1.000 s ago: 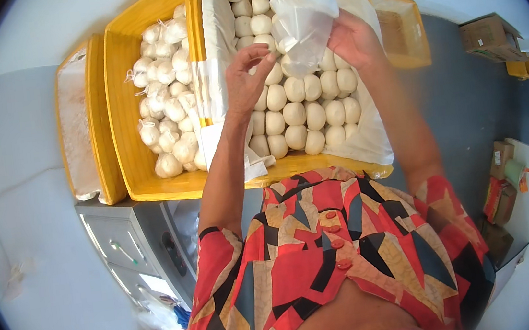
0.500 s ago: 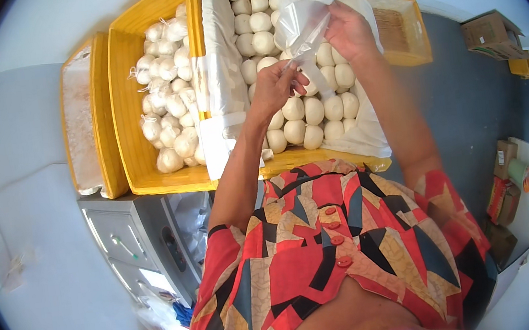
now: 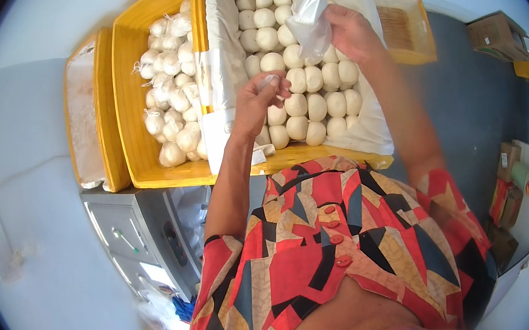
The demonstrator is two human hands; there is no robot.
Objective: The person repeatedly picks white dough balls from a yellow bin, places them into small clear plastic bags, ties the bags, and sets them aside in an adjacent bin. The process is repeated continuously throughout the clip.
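A clear plastic bag [image 3: 311,23] hangs from my right hand [image 3: 354,32], which is pinched on its edge. Below the bag lie rows of round white buns [image 3: 295,106] in a yellow crate [image 3: 316,159] lined with white cloth [image 3: 371,97]. My left hand [image 3: 259,104] is over the left rows of buns, its fingers curled closed. A small pale, shiny bit shows at its thumb and fingertips, too small to name. The two hands are apart.
Left of the buns, a second yellow crate [image 3: 133,124] holds several bagged buns [image 3: 169,97]. Another yellow crate [image 3: 108,111] stands at far left, and one [image 3: 418,23] behind at right. A grey metal cabinet [image 3: 131,229] stands lower left; a cardboard box [image 3: 494,31] is at far right.
The bag has come away from my left hand and now hangs from my right hand alone. My left hand has drawn slightly left and toward me.
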